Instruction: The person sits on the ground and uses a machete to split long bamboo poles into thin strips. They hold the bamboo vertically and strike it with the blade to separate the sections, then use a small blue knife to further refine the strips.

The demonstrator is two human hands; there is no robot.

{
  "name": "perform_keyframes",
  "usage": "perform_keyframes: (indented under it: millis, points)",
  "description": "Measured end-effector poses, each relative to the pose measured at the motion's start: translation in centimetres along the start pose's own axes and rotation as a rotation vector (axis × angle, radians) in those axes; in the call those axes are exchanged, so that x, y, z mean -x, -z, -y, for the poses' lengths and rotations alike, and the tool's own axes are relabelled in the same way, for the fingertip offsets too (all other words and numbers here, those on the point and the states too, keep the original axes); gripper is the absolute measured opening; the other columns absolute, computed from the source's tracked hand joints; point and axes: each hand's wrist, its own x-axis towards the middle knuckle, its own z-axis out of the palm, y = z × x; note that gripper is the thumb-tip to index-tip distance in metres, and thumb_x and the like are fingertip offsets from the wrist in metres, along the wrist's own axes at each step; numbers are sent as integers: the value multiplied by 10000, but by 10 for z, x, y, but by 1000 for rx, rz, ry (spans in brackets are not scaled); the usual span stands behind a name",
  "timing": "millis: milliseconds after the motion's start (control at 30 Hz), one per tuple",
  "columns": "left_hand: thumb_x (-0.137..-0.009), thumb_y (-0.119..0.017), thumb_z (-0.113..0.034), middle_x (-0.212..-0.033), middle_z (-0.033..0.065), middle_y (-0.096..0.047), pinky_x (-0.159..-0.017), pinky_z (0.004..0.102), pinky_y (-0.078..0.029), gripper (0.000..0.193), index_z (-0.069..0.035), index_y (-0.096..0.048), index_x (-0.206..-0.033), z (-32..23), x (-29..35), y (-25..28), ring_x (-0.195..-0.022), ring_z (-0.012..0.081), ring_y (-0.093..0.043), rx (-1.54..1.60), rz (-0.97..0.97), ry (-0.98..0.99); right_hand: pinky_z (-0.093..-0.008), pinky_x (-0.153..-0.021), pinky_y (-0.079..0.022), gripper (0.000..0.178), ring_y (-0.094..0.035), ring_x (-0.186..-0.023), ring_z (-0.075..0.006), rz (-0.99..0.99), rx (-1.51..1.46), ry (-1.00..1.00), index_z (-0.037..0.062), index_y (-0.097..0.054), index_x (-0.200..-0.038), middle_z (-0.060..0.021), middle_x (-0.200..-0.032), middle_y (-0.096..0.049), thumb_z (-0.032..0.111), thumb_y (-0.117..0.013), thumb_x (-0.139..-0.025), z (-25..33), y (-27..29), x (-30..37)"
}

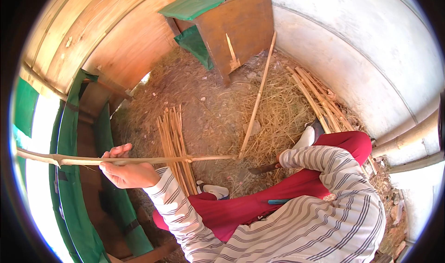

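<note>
My left hand (132, 174) supports a long bamboo pole (85, 161) that runs level across the left half of the view. The pole lies between thumb and fingers, with the fingertips loosely curled. Its thinner right end comes close to the lower end of a bamboo stick (257, 98) that slants up to a wooden box. My right hand (278, 160) is mostly covered by its striped sleeve and grips a knife. The dark blade (263, 169) points left, just right of the pole's end and apart from it.
Several split bamboo strips (172, 131) lie on the ground beyond my left forearm. More bamboo pieces (320, 96) lie by the white wall. Straw (278, 105) covers the ground ahead. A brown box with a green top (241, 31) stands at the back; a green-lined wooden trough (88, 193) runs along the left.
</note>
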Motion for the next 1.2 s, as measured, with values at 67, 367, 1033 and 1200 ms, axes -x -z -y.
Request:
perform_keyframes:
  millis: [67,367,1033,1200]
  points:
    - [-1043,-429,-309,-733,111,-576,-585,308,-521,360,34,-537,-1009,2,-2,2,-605,204,-568,9,4,-2,-479,-720,-512,345,-640,-836,-288,-20,1,-32,57,-657,-1062,-129,-970,-671,373,-576,-951,0,2,-9]
    - [-1033,-428,-261,-780,112,-578,-636,331,-495,327,47,-537,-1048,8,-22,26,-621,205,-553,-46,-23,-33,-507,-787,-538,371,-669,-941,-323,-91,24,-155,83,-663,-1133,-111,-1059,-694,381,-599,-922,1,18,-41]
    - [-1042,-459,-287,-857,83,-498,-616,275,-456,296,7,-490,-1043,11,-68,86,-716,161,-502,176,37,18,-479,-839,-527,390,-647,-992,-316,-425,-109,-305,99,-642,-1173,-116,-1136,-670,389,-620,-913,-45,68,-14]
    - [-1037,-479,-303,-782,28,-548,-547,235,-419,260,-65,-555,-965,-1,-63,85,-574,109,-492,238,12,8,-474,-850,-521,405,-640,-998,-307,-360,-316,-62,98,-632,-1181,-113,-1142,-665,406,-616,-917,69,82,-84]
